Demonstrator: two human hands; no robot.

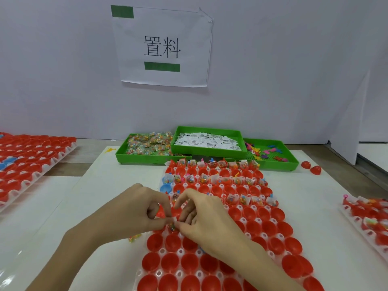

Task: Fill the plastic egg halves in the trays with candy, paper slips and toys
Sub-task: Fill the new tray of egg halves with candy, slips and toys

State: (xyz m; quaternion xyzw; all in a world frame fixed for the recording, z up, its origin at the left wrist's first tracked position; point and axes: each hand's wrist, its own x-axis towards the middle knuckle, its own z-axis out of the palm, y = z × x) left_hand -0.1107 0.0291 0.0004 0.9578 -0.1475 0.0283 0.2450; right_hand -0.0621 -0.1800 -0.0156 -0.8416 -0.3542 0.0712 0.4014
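Both hands meeting over the white tray of red plastic egg halves [210, 267], left hand [134, 213] and right hand [205, 219] pinching a small crinkly clear candy packet [172, 226] with white paper slip [174, 219], probably light and slippery, best gripped by edges

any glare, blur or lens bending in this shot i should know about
Head view: even, soft light with faint shadows; a glossy reflection streaks the table at the lower left corner; wide-angle bending curves the egg tray edges outward; the left hand and right hand are slightly soft where they pinch a candy packet; the wall sign reads sharp.
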